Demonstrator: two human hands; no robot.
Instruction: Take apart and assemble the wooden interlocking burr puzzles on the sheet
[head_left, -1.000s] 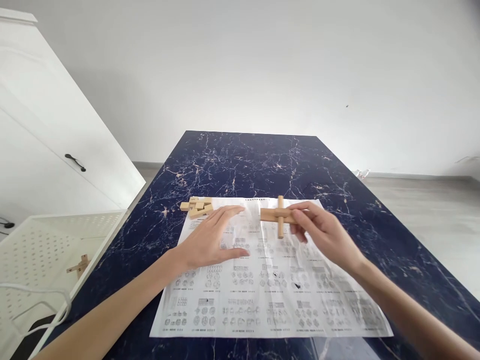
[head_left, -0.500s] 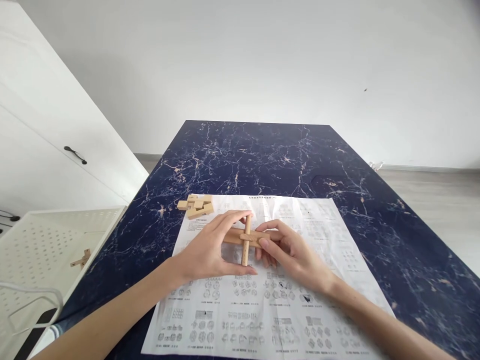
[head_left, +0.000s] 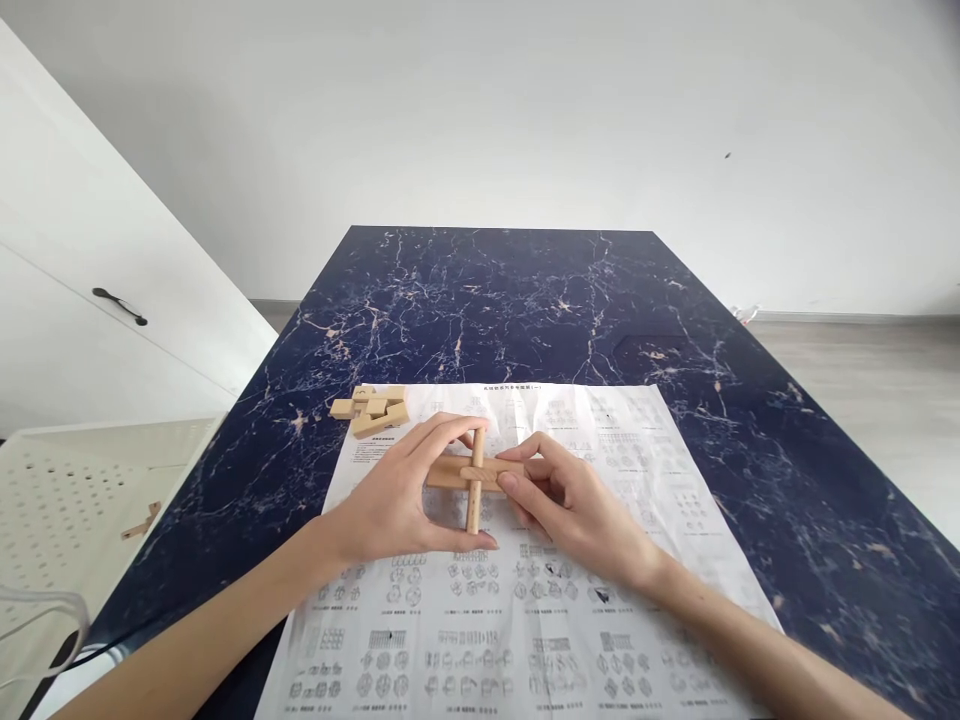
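Note:
Above a printed sheet [head_left: 630, 540] I hold a wooden puzzle [head_left: 450, 472] made of interlocking sticks. A thin round rod crosses a flat bar and stands across it. My left hand [head_left: 397, 490] spans the rod, fingertips at its far end and thumb at its near end. The bar's right end is pinched between the thumb and fingers of my right hand [head_left: 559, 495]. The bar's left end reaches into the left palm, and my right fingers hide part of its right end.
Assembled wooden blocks [head_left: 371, 408] rest at the sheet's upper left corner. The sheet lies on a dark blue marbled table [head_left: 465, 300]. A cream perforated cart [head_left: 67, 500] with a small wooden piece [head_left: 142, 522] stands at left, near a white cabinet [head_left: 90, 240].
The view has shifted slightly, so the hands and table appear a little further left. Both hands keep their grip on the puzzle, with little other movement.

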